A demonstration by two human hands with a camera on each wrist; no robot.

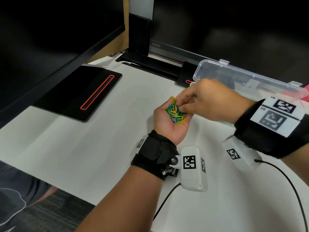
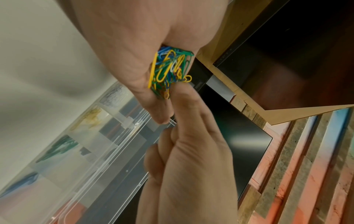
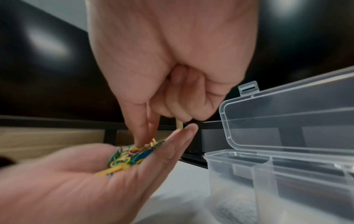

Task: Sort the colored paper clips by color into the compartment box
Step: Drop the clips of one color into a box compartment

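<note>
A tangle of green, yellow and blue paper clips (image 1: 175, 113) lies in my left hand (image 1: 160, 119), which is held palm up above the white table. In the right wrist view its fingers (image 3: 178, 139) are nearly straight under the clips (image 3: 130, 157). My right hand (image 1: 181, 106) reaches into the pile from the right. Thumb and index finger (image 3: 141, 141) pinch among the clips, the other fingers curled. The clear compartment box (image 3: 249, 169) stands just right of both hands, lid (image 1: 250, 77) open. Its compartments hold yellow (image 2: 91, 118), green (image 2: 61, 147) and blue (image 2: 25, 180) clips.
A black monitor base with a red-edged slot (image 1: 80, 92) lies at the left on the table (image 1: 83, 148). A second stand (image 1: 138, 36) and dark screens rise behind. Cables (image 1: 284, 181) trail from the wrist cameras across the near right. The table's edge runs diagonally at lower left.
</note>
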